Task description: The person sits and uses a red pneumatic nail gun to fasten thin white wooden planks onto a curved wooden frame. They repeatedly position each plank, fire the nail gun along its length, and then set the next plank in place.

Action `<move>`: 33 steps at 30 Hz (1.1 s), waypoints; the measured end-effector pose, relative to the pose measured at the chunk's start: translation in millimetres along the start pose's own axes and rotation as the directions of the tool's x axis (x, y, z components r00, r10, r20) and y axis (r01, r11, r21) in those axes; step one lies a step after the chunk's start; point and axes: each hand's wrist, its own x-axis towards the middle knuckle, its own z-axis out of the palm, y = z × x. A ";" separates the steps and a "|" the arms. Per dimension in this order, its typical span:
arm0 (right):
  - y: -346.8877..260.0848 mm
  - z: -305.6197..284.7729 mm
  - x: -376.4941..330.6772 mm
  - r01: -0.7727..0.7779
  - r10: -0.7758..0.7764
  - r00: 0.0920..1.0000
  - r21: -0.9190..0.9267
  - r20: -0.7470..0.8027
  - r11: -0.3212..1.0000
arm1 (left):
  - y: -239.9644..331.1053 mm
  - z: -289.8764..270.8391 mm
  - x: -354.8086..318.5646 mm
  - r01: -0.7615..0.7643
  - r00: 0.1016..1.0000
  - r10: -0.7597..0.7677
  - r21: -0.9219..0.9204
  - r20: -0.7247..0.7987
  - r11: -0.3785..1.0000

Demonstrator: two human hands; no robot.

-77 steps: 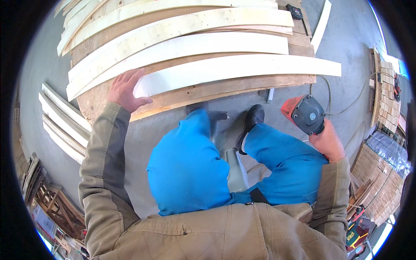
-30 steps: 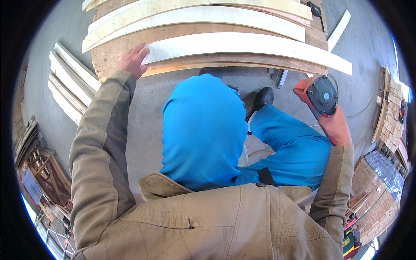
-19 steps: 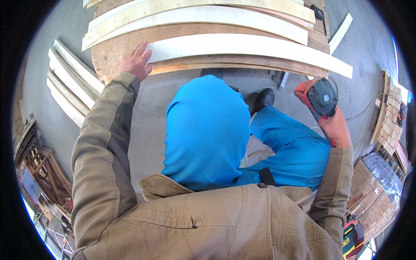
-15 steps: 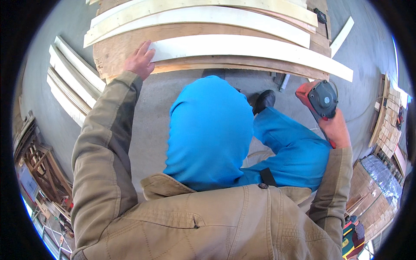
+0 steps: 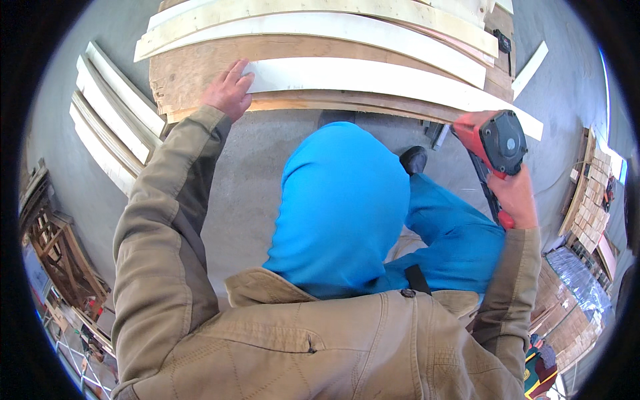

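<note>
A long white board (image 5: 373, 75) lies along the near edge of a wooden worktable (image 5: 200, 57), its right end jutting past the table. At the board's left end, my left hand (image 5: 230, 92) holds it with the fingertips on the corner. My right hand (image 5: 517, 197) is wrapped round the grip of a red and black nail gun (image 5: 497, 141). The nail gun's front overlaps the board's near edge toward the right end; whether its nose touches the wood is hidden.
More long boards (image 5: 320, 25) lie across the table's far side, with a small black tool (image 5: 503, 43) at their right. Several white boards (image 5: 113, 110) lean or lie at the left. Stacked wood blocks (image 5: 592, 187) and a plastic-wrapped stack (image 5: 577, 270) stand at the right.
My right hand has raised the nail gun slightly forward, so it now overlaps the board's near edge. My left hand stays at the board's left end. The whole view has shifted a little.
</note>
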 end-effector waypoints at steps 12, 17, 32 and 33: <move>-181.2 92.6 50.1 0.328 -0.358 0.924 0.206 0.133 0.922 | -1.6 8.0 -4.3 -0.027 0.996 0.018 -0.101 -0.087 0.994; -222.1 133.7 52.7 0.271 -0.353 0.911 0.333 0.215 0.903 | -0.3 9.6 -4.5 -0.022 0.995 0.012 -0.109 -0.097 0.994; -258.6 158.0 65.3 0.394 -0.394 0.868 0.065 0.303 0.917 | 13.2 -11.3 9.6 0.128 0.983 -0.157 -0.249 -0.099 0.960; -258.3 158.5 64.8 0.392 -0.392 0.866 0.067 0.311 0.918 | 16.9 -9.5 15.4 0.174 0.975 -0.202 -0.251 -0.093 0.952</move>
